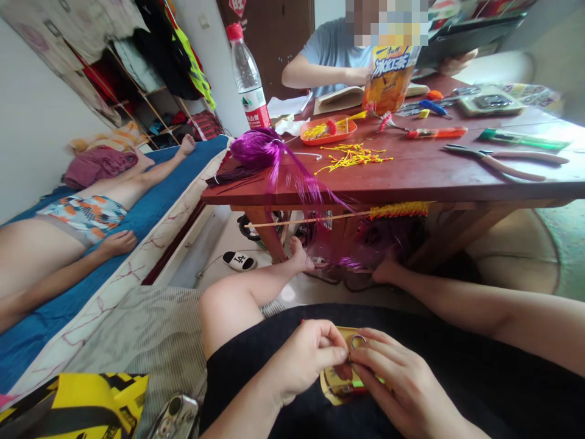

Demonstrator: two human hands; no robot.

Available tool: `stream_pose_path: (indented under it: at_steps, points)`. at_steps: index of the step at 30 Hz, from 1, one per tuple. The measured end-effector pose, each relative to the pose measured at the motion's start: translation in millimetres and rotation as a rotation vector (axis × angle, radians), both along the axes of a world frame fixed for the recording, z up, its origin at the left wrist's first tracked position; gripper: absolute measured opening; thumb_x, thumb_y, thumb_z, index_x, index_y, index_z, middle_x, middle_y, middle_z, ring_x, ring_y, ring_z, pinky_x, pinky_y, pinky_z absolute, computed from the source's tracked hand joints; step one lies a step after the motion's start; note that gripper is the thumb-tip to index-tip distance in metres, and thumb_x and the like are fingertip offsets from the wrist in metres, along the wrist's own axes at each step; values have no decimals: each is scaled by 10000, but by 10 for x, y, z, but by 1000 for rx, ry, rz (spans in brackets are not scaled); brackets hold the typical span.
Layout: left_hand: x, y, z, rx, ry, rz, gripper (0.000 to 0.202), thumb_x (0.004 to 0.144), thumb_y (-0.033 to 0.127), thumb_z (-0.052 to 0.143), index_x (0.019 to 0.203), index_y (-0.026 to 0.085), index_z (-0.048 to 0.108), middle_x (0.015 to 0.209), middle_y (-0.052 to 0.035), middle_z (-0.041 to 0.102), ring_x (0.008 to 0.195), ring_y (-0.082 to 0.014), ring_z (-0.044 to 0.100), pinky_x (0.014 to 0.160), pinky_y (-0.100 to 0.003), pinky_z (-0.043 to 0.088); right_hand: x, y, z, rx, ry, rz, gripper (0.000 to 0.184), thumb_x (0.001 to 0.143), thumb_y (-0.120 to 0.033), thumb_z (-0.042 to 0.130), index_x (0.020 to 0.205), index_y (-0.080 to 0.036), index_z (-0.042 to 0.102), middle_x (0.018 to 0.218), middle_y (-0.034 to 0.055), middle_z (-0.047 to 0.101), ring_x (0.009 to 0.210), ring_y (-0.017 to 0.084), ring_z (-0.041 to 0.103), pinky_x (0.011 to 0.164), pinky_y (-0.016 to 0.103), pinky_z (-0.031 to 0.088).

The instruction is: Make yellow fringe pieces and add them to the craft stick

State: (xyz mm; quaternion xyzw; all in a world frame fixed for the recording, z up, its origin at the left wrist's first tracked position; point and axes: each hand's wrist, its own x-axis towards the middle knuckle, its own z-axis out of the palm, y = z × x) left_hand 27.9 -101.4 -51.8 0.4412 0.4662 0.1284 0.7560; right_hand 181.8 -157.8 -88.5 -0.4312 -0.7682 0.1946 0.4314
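Reddish-brown wood makes up the worktop [283,193] beyond the wearer's knees, in a cluttered room. Over the black cloth [256,378] on the lap, the left hand [304,360] has its thumb and forefinger together in a pinch; whether anything sits between them is too small to tell. Right beside it, the right hand [402,381] bends its fingers toward the same spot, its grip partly hidden, so I cannot tell if it is clamped on anything. Under both hands lies a yellow tray [337,399], partly covered, with a metal ring [358,341] near the right fingertips. Farther out, a stick with yellow tufts [397,210] shows just below the worktop's front edge. On top, a purple strand bundle [256,148] trails over that edge, near loose yellow pieces with red tips [356,158] and an orange dish [329,142]. Pliers [485,157] lie to the right. Behind stand a red-capped bottle [250,85] and an iced tea bottle [386,82]; a person in a grey-blue shirt [333,46] sits opposite.
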Motion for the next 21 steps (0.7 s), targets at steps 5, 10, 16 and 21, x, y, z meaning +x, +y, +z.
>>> stream_pose_path:
  at_steps: [5, 10, 16, 21]
  points:
    - [-12, -56, -74, -151, -104, 125, 221, 624, 214, 666, 759, 117, 521, 561, 11, 580, 526, -84, 530, 603, -212, 373, -7, -1, -14, 77, -14, -33, 172, 864, -93, 416, 862, -173, 568, 761, 32, 649, 758, 156, 635, 847, 301, 484]
    - [-22, -85, -113, -211, -158, 140, 217, 675, 308, 608, 707, 107, 534, 589, -18, 579, 543, -102, 535, 625, -237, 383, -8, 2, 7, 154, -68, -44, 172, 875, -89, 400, 866, -158, 557, 774, 57, 656, 766, 161, 640, 853, 297, 479]
    - [-12, -44, -54, 2, 71, -61, 54, 627, 193, 508, 611, 142, 506, 572, 13, 558, 574, -108, 492, 620, -243, 354, 0, 8, 99, 185, -131, -17, 270, 894, -100, 328, 758, -179, 547, 689, 48, 648, 607, 150, 629, 775, 292, 514]
    - [2, -5, -58, 155, 170, -188, 41, 580, 129, 453, 581, 160, 480, 565, 30, 527, 566, -108, 461, 571, -228, 334, 5, 10, 134, 179, -156, 33, 312, 890, -90, 303, 746, -175, 567, 607, 26, 607, 521, 133, 592, 772, 286, 510]
